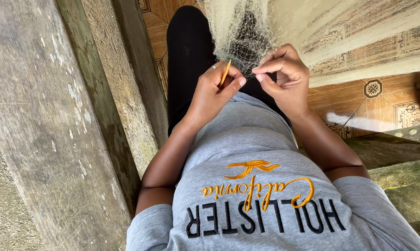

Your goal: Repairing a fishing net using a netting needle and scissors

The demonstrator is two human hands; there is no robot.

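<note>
A fine pale fishing net (240,32) hangs down over my lap, which is clad in black trousers (186,56). My left hand (214,90) wears a ring and grips a thin orange netting needle (225,72) between thumb and fingers. Its tip points up into the mesh. My right hand (284,79) pinches a bit of the net's mesh between thumb and forefinger, just right of the needle. The two hands almost touch above my grey shirt (247,153).
A weathered wooden post or beam (42,130) runs along the left, close to my left arm. Patterned brown floor tiles (382,97) lie to the right and ahead. A mossy concrete step (396,158) sits at the right, beside my right arm.
</note>
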